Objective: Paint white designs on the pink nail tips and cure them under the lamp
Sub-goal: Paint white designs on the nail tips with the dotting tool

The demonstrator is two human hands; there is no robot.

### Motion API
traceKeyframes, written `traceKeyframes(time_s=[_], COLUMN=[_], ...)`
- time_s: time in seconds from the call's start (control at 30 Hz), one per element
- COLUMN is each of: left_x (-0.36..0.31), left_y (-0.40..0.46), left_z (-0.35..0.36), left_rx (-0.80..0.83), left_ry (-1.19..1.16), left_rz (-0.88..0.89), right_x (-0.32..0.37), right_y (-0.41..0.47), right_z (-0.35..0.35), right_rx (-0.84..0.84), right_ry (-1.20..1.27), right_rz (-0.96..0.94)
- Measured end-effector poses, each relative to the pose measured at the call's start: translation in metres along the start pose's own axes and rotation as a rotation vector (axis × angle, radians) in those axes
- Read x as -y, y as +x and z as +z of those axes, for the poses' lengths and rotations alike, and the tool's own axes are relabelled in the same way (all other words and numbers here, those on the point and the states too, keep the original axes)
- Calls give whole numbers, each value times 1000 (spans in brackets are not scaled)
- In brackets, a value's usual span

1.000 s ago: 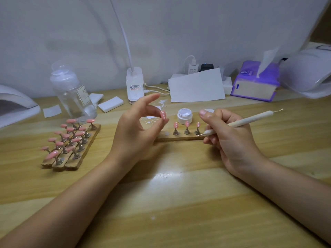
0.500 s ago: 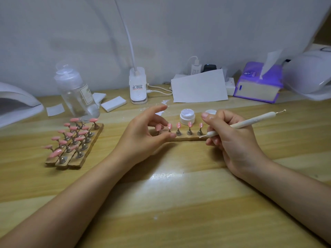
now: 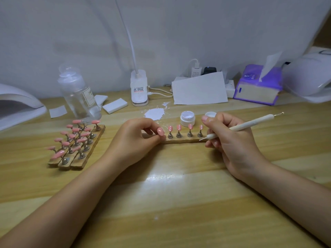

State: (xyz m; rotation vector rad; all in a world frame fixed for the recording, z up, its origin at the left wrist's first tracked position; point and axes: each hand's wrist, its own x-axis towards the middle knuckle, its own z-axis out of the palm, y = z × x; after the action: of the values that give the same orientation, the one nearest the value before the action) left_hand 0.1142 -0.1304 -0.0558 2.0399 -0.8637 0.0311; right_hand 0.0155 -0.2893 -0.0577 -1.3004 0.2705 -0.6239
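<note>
Pink tip sits pinched in the left hand at frame centre, just left of the strip of dotted tips. Right hand grips the dotting pen, its point touching the strip's right end.

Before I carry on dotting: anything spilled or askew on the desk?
Yes: a white smear with small splatters lies on the bare table just behind the left hand, beside the open white jar. Nothing else stands out.

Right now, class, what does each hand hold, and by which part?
The right hand grips the white dotting tool near its lower tip. The left hand pinches a pink nail tip at the left end of the wooden strip.
</note>
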Motion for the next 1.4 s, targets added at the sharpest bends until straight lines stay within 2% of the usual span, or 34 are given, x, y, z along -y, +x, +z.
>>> traceKeyframes(time_s=[0.13, 0.23, 0.3, 0.47, 0.63, 0.87, 1.07, 1.17, 1.27, 1.4], left_x=[-7, -20, -32, -40, -32, -33, -32, -32, -31, -30], left_y=[-3, -6, -10, -19, -19, -19, -18, -18, -18, -18], left_z=[-1, 1, 8, 28, 30, 29, 29, 29, 29, 30], left_rx=[-84, -252, -253, -70, 65, 56, 61, 59, 48, 84], left_ry=[34, -210, -351, -490, -451, -554, -540, -528, -470, -433], left_rz=[185, 286, 318, 172, 106, -32, -35, -38, -31, -4], right_x=[1, 2, 3, 4, 3, 3, 1, 6, 14, 31], right_y=[0, 0, -1, 0, -5, -8, -10, -10, -4, 12], right_z=[0, 1, 2, 0, 2, 3, -1, -1, -5, -12], right_rx=[5, 7, -4, -145, -101, 81, 137, 129, 175, 80], right_ry=[-2, 10, 21, 92, -21, -148, -298, -211, -21, -47], right_rz=[-1, 4, -5, -58, -142, -144, -289, -337, -267, -321])
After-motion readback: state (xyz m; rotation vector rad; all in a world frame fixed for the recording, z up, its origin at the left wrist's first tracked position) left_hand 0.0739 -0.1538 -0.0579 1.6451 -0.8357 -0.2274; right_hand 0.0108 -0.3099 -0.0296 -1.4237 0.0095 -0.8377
